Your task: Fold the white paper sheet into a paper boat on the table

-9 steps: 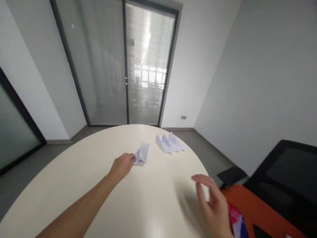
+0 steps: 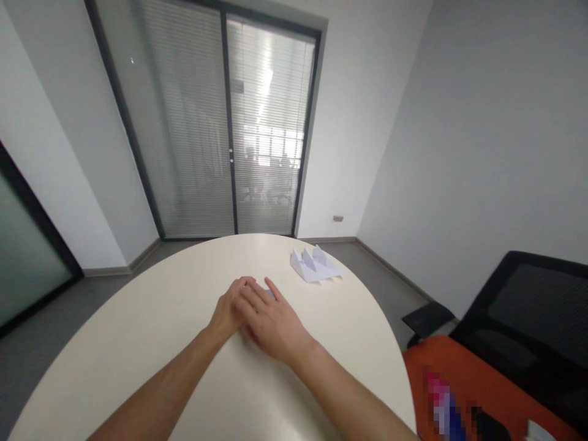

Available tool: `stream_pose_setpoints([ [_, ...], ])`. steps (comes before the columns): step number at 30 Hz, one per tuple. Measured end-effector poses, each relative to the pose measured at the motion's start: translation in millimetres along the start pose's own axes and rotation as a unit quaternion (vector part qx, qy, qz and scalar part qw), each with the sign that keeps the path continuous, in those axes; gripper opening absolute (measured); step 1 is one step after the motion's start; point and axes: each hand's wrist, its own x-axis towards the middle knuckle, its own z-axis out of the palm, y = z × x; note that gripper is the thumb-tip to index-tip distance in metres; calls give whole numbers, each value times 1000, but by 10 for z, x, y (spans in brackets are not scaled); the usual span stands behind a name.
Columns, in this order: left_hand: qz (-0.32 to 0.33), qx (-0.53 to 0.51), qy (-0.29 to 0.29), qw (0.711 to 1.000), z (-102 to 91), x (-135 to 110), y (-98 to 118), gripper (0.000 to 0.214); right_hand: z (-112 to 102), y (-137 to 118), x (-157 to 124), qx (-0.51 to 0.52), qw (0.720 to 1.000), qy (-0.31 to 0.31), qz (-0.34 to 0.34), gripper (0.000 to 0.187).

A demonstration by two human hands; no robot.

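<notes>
Pressing flat w/ both hands, left hand [image 2: 228,312] & right hand [image 2: 271,321] open over a mostly hidden folded paper [image 2: 270,294], two finished paper boats [image 2: 315,265] already beside them on the table [image 2: 138,331].

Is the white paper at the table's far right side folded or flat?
Folded: the white paper rises in pointed ridges off the table, away from both hands.

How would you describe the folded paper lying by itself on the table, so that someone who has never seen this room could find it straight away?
Start at the round cream table in front of the glass door with blinds. On its far right part, beyond both hands, lies a white folded paper piece with several pointed peaks. It lies in the open with nothing touching it, while the left hand and right hand meet nearer the camera.
</notes>
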Motion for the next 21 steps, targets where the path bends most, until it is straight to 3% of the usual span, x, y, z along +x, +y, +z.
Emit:
stream_pose_setpoints([
  [3, 46, -16, 5, 999, 2, 28, -45, 16, 299, 367, -23, 10, 996, -30, 82, 45],
  [8, 32, -89, 20, 995, 15, 79, -115, 13, 542, 767, -226, 53, 994, -27, 90, 35],
  [16, -61, -265, 21, 962, -44, 115, -139, 17, 608, 982, -423, 96, 987, 40, 121, 22],
  [21, -80, -271, -6, 959, -183, -82, -72, 19, 595, 934, -386, 133, 982, -1, 132, 12],
])
